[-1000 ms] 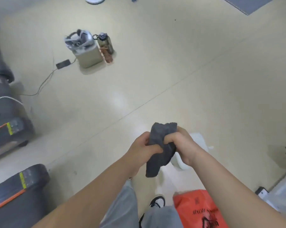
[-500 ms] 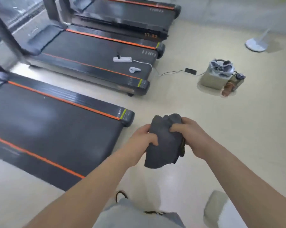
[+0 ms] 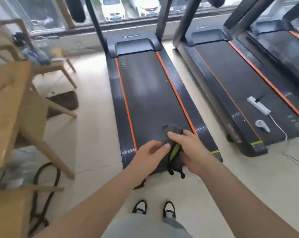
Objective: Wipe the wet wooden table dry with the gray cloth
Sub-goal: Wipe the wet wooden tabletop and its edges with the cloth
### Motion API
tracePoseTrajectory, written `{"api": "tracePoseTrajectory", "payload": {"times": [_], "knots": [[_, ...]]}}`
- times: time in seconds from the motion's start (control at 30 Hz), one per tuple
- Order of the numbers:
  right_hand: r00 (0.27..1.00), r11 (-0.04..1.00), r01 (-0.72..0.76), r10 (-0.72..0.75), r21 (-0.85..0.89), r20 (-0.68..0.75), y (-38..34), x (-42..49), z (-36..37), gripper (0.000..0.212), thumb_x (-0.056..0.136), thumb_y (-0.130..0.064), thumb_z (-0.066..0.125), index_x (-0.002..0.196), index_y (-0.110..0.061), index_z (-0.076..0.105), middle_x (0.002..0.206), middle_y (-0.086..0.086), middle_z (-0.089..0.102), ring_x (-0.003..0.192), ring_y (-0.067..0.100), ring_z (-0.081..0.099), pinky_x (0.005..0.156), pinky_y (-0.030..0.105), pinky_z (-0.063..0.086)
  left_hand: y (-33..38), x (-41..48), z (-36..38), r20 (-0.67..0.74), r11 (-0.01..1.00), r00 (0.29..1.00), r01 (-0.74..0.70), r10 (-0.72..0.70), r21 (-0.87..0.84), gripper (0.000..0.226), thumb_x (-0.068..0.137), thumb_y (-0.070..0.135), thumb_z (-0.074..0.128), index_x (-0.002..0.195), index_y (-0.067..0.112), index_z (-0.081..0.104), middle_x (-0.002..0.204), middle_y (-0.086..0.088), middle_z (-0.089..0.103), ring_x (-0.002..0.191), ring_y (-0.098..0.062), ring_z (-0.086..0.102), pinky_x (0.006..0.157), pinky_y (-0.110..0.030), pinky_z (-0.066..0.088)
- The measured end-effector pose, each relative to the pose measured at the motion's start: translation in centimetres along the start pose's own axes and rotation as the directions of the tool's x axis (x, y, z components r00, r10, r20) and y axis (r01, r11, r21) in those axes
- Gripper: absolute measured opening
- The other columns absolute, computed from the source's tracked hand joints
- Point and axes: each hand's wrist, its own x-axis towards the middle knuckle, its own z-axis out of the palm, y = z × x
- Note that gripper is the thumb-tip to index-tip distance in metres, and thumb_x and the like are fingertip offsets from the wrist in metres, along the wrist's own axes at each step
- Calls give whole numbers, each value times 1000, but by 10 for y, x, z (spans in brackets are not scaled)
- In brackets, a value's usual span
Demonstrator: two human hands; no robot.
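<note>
Held out in front, the left hand (image 3: 150,152) and right hand (image 3: 191,152) still share a closed grip on the bunched gray cloth (image 3: 173,131). The person has turned, so the wooden worktop (image 3: 6,100) now shows at left, well apart from the cloth, and I'd say wiping hasn't begun. The cloth hangs lengthwise, top end pointing away toward the treadmill (image 3: 145,91).

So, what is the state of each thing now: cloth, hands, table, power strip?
gray cloth: bunched up, held in the air, off the table.
left hand: grips the cloth.
right hand: grips the cloth.
wooden table: at the left, untouched; wetness cannot be told.
power strip: lying flat on a treadmill.
</note>
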Motion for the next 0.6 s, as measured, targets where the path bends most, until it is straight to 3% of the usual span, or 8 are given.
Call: {"api": "tracePoseTrajectory", "payload": {"times": [0.07, 0.13, 0.23, 0.3, 0.37, 0.4, 0.5, 0.6], "knots": [[988, 993, -13, 30, -116, 149, -5, 13, 31, 32, 98, -31, 67, 121, -9, 66, 117, 21, 71, 112, 35, 71, 89, 49, 61, -1, -10, -14, -54, 990, 998, 29, -37, -137, 32, 91, 56, 70, 111, 30, 70, 108, 6, 75, 103, -9, 70, 95, -33, 56], [944, 979, -33, 98, -203, 316, -8, 20, 56, 40, 101, -39, 60, 126, -9, 68, 123, 19, 72, 117, 38, 68, 99, 59, 55, -8, -19, -28, -193, 954, 978, 20, -81, -299, 29, 89, 49, 75, 111, 29, 73, 107, 0, 78, 101, -18, 74, 95, -42, 59], [873, 954, -42, 180, -298, 453, -14, 23, 92, 42, 104, -39, 53, 124, -7, 71, 120, 16, 75, 111, 35, 72, 91, 57, 59, -18, -40, -57, -323, 765, 909, -5, -265, -644, 27, 94, 35, 73, 116, 20, 75, 109, -8, 79, 102, -28, 76, 97, -52, 58], [890, 896, 79, 134, -437, 436, -6, 27, 120, 30, 102, -34, 59, 119, -14, 73, 118, 13, 74, 101, 25, 73, 78, 41, 62, -24, -56, -76, -338, 633, 875, -47, -347, -772, 31, 97, 35, 68, 121, 15, 72, 111, -9, 79, 103, -27, 76, 93, -45, 60], [895, 809, 176, 106, -561, 433, 9, 32, 153, 27, 99, -33, 65, 123, -23, 70, 120, 5, 72, 99, 12, 70, 74, 27, 55, -29, -68, -95, -372, 565, 843, -101, -389, -819, 35, 99, 38, 64, 123, 13, 71, 113, -8, 78, 105, -24, 75, 95, -41, 58], [885, 785, 176, 138, -593, 445, 17, 33, 170, 30, 98, -34, 66, 127, -24, 68, 120, 2, 72, 100, 12, 70, 75, 27, 55, -30, -73, -106, -377, 529, 834, -124, -403, -839, 37, 100, 41, 62, 124, 13, 71, 115, -8, 78, 107, -24, 74, 100, -43, 55], [833, 804, 42, 300, -594, 465, 38, 29, 219, 28, 98, -33, 68, 118, -14, 72, 109, 11, 78, 99, 27, 76, 82, 39, 62, -47, -90, -141, -403, 435, 792, -195, -458, -879, 48, 100, 55, 54, 125, 16, 70, 118, -9, 77, 112, -26, 73, 108, -49, 50], [837, 835, 59, 257, -547, 483, 52, 38, 271, 28, 90, -26, 79, 116, -17, 73, 110, 11, 77, 99, 29, 75, 79, 41, 62, -70, -104, -193, -419, 441, 755, -191, -505, -877, 57, 96, 65, 54, 129, 20, 68, 118, -8, 77, 110, -27, 73, 106, -49, 52]]}}
